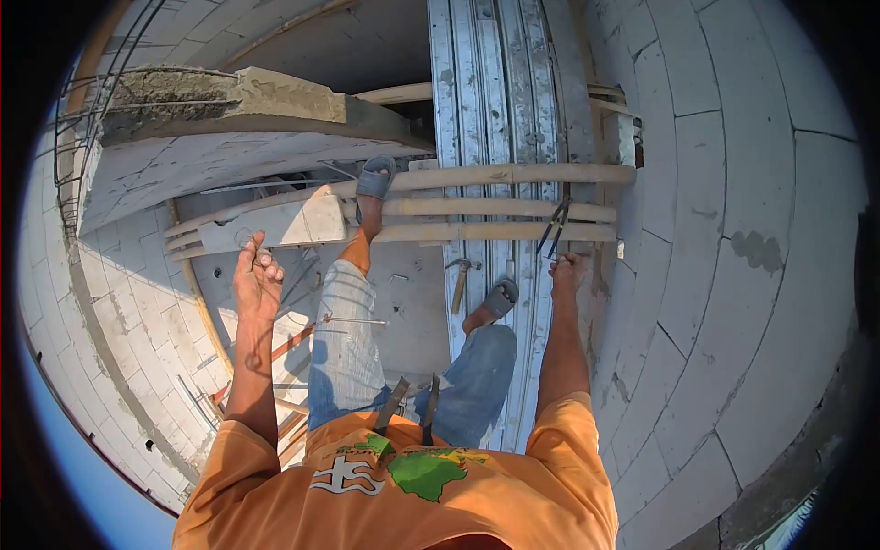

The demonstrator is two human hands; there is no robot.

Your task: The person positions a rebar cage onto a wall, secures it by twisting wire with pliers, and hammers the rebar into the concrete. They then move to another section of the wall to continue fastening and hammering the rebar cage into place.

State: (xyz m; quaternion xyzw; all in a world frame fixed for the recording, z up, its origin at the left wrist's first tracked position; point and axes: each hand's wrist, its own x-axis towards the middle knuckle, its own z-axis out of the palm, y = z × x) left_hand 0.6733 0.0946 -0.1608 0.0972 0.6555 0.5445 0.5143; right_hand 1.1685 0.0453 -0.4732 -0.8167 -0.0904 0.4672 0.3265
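My left hand is raised on the left with its fingers pinched together. A thin loop of wire shows at the fingertips, against the pale wall behind. On the right, my right hand is closed at the handle ends of black pincers. The pincers point away from me, their handles spread apart, over the bamboo poles. How the fingers sit on the handles is partly hidden.
My feet stand apart, one near a pale block, the other on ribbed metal planks. A hammer lies on the planks' left edge. A block wall rises on the right; rebar sticks out at far left. A lower level shows below.
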